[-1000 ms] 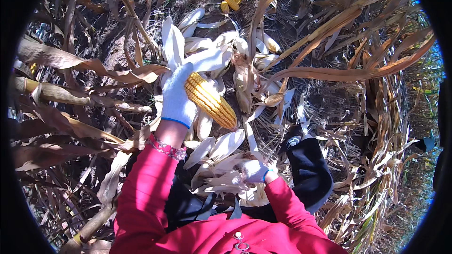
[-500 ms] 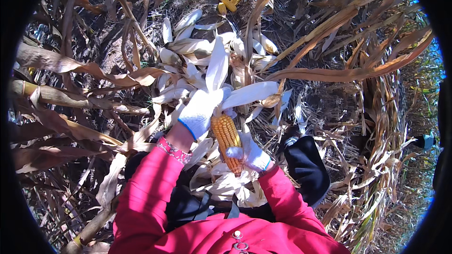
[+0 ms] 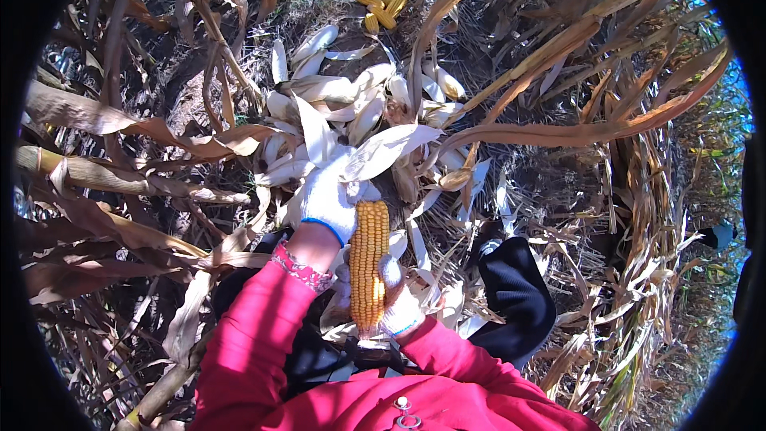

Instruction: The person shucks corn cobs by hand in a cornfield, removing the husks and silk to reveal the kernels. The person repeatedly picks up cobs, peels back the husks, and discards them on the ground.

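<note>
A yellow ear of corn (image 3: 369, 263), bared of its husk, stands lengthwise before my body. My right hand (image 3: 396, 299), in a white glove with grey fingertips, wraps around its lower part, thumb across the kernels. At the ear's upper end, my left hand (image 3: 329, 199), gloved in white with a blue cuff edge, is closed on pale corn husk (image 3: 391, 152) whose leaves spread up and to the right. Its fingers are mostly hidden. Whether the ear is still joined to the husk I cannot tell.
Loose husks and husk-covered ears (image 3: 319, 89) lie in a heap ahead. Several bare yellow ears (image 3: 383, 4) are piled farther off. Dry stalks (image 3: 120, 175) cross the left side, and a long curved leaf (image 3: 590, 132) arches over from the right. My knee (image 3: 519, 295) juts out at right.
The ear has come down toward my body and turned more upright, with my right hand shifting left and lower. The husk leaves have swung left with my left hand.
</note>
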{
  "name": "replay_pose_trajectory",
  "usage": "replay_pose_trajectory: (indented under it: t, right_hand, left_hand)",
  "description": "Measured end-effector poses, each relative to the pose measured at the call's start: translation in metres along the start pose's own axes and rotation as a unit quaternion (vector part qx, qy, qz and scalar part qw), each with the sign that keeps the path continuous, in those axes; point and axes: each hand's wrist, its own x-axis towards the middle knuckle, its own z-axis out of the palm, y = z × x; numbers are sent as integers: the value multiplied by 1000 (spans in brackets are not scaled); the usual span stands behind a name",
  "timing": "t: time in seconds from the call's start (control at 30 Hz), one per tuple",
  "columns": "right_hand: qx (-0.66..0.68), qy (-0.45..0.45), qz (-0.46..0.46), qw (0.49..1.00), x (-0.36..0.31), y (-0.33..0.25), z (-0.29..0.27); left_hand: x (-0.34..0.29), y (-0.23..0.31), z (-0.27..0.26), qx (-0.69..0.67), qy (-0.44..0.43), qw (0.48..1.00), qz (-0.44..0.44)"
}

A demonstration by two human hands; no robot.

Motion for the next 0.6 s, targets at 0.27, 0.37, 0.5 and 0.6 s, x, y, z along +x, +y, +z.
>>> replay_pose_trajectory:
  t: [0.27,0.37,0.5,0.6]
  right_hand:
    - [-546,88,-192,811,6,-42,32]
    - [-821,190,-123,523,6,-74,4]
    - [-564,251,82,782,-4,-73,-76]
    - [-611,131,34,780,-2,-99,-111]
  left_hand:
    - [-9,11,8,75,13,991,107]
    - [-16,-6,-2,145,-29,987,64]
    - [-24,-13,13,449,-131,873,138]
    - [-33,-13,11,617,-307,724,37]
